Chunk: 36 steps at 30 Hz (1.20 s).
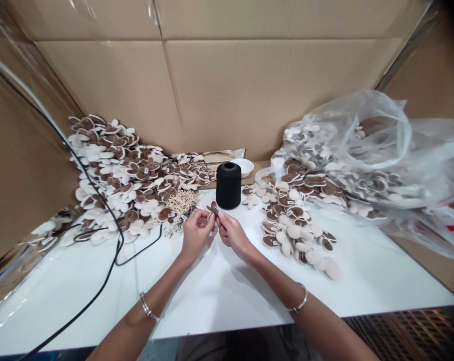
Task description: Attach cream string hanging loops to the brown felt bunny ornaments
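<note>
Between my two hands is a small brown felt piece [212,207], mostly covered by my fingers. My left hand [197,231] pinches it from the left, and my right hand [231,231] grips its right side. Just beyond stands a black cylinder [229,186] with a hole in its top. Close by my left hand lies a heap of beige cord loops [182,201], with dark strands beside it. A pile of brown-and-white felt pieces [116,165] spreads to the left. More felt pieces [294,223] lie right of my right hand.
A clear plastic bag [377,145] full of felt pieces slumps at the back right. A white dish [245,166] sits behind the cylinder. Black cables [116,250] cross the white table [211,306] on the left. Cardboard walls [227,95] enclose the back and sides.
</note>
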Tool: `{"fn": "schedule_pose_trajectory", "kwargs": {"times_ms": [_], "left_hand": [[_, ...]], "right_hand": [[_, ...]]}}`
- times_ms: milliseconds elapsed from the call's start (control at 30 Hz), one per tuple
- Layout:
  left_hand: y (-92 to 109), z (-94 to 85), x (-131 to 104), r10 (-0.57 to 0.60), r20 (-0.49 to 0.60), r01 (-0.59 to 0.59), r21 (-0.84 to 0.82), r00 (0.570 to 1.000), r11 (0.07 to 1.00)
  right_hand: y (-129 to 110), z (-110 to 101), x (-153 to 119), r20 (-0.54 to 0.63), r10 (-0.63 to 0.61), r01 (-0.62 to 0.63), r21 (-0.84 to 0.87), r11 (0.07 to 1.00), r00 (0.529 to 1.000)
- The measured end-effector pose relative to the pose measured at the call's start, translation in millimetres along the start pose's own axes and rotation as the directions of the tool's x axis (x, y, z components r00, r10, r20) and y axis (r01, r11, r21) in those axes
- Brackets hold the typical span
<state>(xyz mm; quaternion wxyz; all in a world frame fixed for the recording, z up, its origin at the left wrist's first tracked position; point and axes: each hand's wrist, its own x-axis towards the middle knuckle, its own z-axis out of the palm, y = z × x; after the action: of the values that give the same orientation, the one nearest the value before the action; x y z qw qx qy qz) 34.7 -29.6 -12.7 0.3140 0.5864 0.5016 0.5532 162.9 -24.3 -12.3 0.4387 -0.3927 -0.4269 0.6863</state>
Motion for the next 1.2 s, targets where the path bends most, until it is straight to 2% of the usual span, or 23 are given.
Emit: {"fn": "schedule_pose_trajectory", "kwargs": {"times_ms": [233,433,533,633,700,767,867,900,933,1000,1033,1100,1133,1200], "left_hand": [[0.5,-0.7,-0.5,0.056,0.004,-0.056,0.057,0.998,0.997],[5.8,0.5,1.5,0.169,0.000,-0.166,0.182,0.986,0.969],[4.3,1.2,2.2,0.186,-0.005,-0.181,0.203,0.983,0.962],[-1.0,-0.1,2.7,0.164,0.009,-0.161,0.219,0.987,0.962],[-4.1,-2.5,4.8,0.111,0.018,-0.112,0.172,0.994,0.979],[-5.6,-5.5,9.0,0.043,-0.006,-0.043,0.053,0.999,0.998],[-6.5,-9.3,17.2,-0.043,-0.053,0.036,-0.134,0.998,0.990],[-7.2,-10.1,19.6,-0.066,-0.056,0.056,-0.170,0.996,0.984],[-8.2,-10.8,21.8,-0.089,-0.057,0.077,-0.195,0.994,0.978],[-11.1,-12.0,25.1,-0.136,-0.057,0.119,-0.235,0.989,0.965],[-12.8,-12.5,26.3,-0.155,-0.056,0.136,-0.253,0.986,0.958],[-16.2,-13.7,28.0,-0.180,-0.051,0.158,-0.286,0.982,0.945],[-17.6,-14.3,28.6,-0.185,-0.047,0.163,-0.296,0.982,0.941],[-19.5,-15.3,29.0,-0.185,-0.040,0.164,-0.304,0.982,0.938]], "right_hand": [[3.3,-4.0,2.5,-0.003,-0.041,0.041,-0.030,0.999,0.999],[3.2,-3.2,0.6,-0.005,-0.062,0.062,-0.013,0.998,0.998],[2.7,-1.8,1.0,-0.009,-0.060,0.060,0.004,0.998,0.998],[-8.7,-1.0,2.8,-0.030,-0.123,0.124,0.022,0.992,0.992],[-20.2,-2.5,5.0,-0.060,-0.212,0.214,0.034,0.976,0.975],[-28.4,-6.8,8.0,-0.098,-0.253,0.254,-0.003,0.967,0.962],[-27.2,-17.9,12.0,-0.127,-0.262,0.225,-0.246,0.943,0.957],[-24.0,-22.2,12.8,-0.137,-0.286,0.214,-0.390,0.896,0.948],[-20.4,-26.5,13.2,-0.133,-0.319,0.197,-0.551,0.811,0.938],[-13.7,-33.7,13.5,-0.083,-0.355,0.131,-0.833,0.538,0.931],[-11.2,-36.2,13.8,-0.046,-0.361,0.103,-0.918,0.382,0.931],[-8.0,-39.3,15.0,0.030,-0.363,0.077,-0.990,0.116,0.931],[-7.1,-40.0,15.8,0.065,-0.367,0.080,-0.997,0.023,0.928],[-6.4,-40.3,17.2,0.114,-0.396,0.092,-0.993,-0.075,0.911]]}}
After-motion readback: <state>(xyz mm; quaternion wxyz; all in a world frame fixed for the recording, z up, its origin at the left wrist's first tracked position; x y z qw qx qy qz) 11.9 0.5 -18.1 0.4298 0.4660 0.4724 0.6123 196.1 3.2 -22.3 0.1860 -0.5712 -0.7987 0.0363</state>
